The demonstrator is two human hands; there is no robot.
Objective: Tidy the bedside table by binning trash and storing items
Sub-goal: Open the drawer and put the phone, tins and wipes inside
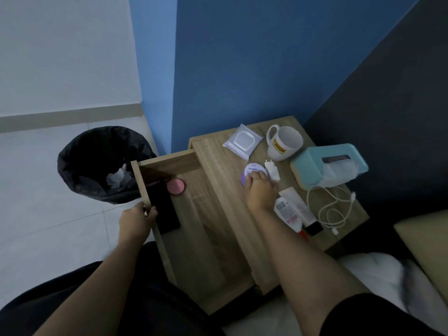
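Centre-right on the table (211,151): right hand (260,190) clamped over the purple tub (252,172), next to the charger (272,169) | left hand (135,220) gripping the open drawer's (206,214) front, lower left | pink disc (175,187) and black slab (163,209) in the drawer | bin (97,163) far left, crumpled paper inside

Setting: bedroom in a home. Evidence: wooden bedside table (244,229) with open drawer (194,214) against blue wall (242,64); white bedding (378,270) and pillow (426,238) right of the table; lined waste bin (101,163) on tiled floor (48,190); mug (284,141), tissue box (327,163), charger cable (332,207).
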